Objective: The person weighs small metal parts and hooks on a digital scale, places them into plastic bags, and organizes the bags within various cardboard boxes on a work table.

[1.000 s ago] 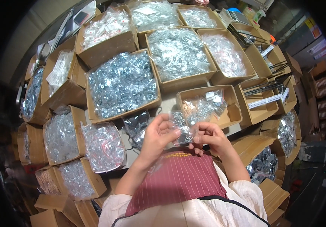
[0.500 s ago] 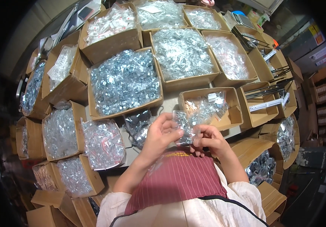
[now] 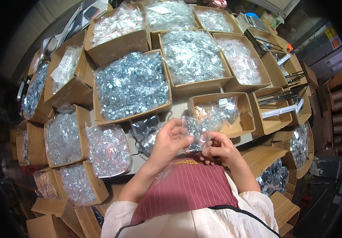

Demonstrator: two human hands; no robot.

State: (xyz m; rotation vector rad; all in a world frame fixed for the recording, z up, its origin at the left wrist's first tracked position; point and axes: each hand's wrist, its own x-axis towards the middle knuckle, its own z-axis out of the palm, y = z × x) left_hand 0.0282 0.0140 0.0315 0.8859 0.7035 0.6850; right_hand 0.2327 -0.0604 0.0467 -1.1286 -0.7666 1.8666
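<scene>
Between my two hands is a small clear plastic bag (image 3: 194, 133) with small shiny metal parts inside, screw-like in shape. My left hand (image 3: 171, 139) pinches its left edge between thumb and fingers. The right hand (image 3: 219, 146) grips the lower right side of the same bag. Just beyond it stands an open cardboard box (image 3: 242, 123) with a few clear bags (image 3: 222, 113) and a bundle of wooden dowels (image 3: 200, 112). To the left of my left hand, bags with dark round parts (image 3: 144, 129) lie on the table.
Cardboard boxes filled with bagged metal hardware (image 3: 133, 87) crowd the table, several deep. Black rods (image 3: 276, 95) and white rails (image 3: 280, 111) stick out of boxes at the right. More boxes (image 3: 77, 184) stand low at the left, and others (image 3: 276, 176) at my right side.
Hardly anything differs. Both hands keep hold of the bag in nearly the same place, and the view has shifted very slightly.
</scene>
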